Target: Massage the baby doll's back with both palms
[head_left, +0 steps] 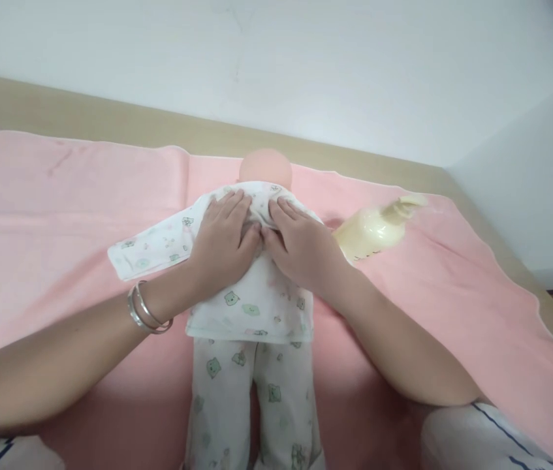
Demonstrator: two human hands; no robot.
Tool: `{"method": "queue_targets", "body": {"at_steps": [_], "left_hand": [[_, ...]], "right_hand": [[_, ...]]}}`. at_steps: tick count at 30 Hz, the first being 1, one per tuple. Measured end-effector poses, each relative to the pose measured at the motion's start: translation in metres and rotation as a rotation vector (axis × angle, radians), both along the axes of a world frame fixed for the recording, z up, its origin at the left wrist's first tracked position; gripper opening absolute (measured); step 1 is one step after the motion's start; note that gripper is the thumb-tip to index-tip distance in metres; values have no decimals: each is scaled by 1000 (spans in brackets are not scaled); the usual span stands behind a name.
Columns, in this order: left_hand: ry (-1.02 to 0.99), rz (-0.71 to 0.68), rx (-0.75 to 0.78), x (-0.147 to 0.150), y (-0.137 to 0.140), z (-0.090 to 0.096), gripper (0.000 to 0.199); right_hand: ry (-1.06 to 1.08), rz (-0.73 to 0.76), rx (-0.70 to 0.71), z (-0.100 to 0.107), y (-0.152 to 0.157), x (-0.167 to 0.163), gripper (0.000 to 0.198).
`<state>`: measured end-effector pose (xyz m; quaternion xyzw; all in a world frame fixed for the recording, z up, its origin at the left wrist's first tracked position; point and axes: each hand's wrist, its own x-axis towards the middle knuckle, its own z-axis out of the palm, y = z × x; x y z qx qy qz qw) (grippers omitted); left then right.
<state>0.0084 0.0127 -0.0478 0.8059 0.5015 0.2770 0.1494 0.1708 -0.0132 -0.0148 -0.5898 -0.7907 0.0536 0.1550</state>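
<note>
A baby doll (265,166) lies lengthwise in front of me, its bald head at the far end and no face showing. It wears a white printed top (249,307) and matching trousers (224,398). Across the upper part of the top, my left hand (227,235) lies flat with its fingers stretched out. Opposite it, my right hand (300,241) rests the same way, and the two thumbs nearly meet in the middle. Cloth wrinkles slightly between the hands. One sleeve extends to the left; the other is mostly hidden behind my right hand and forearm.
A pale yellow pump bottle (371,232) lies tilted to the right of the doll, close to my right wrist. Beneath everything spreads a pink mat (85,196) on a light wooden table (110,114). A white wall (276,65) rises behind the table.
</note>
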Motion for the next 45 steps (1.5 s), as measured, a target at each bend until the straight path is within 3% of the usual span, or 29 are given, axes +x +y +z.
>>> {"method": "queue_targets", "body": {"at_steps": [7, 29, 45], "left_hand": [[-21, 5, 5, 0, 0, -1, 56], [107, -89, 59, -2, 2, 9, 60], [90, -97, 45, -2, 3, 7, 61]], "right_hand": [[129, -42, 141, -28, 13, 0, 61], [113, -33, 165, -27, 12, 1, 60], [114, -14, 185, -29, 13, 2, 60]]}}
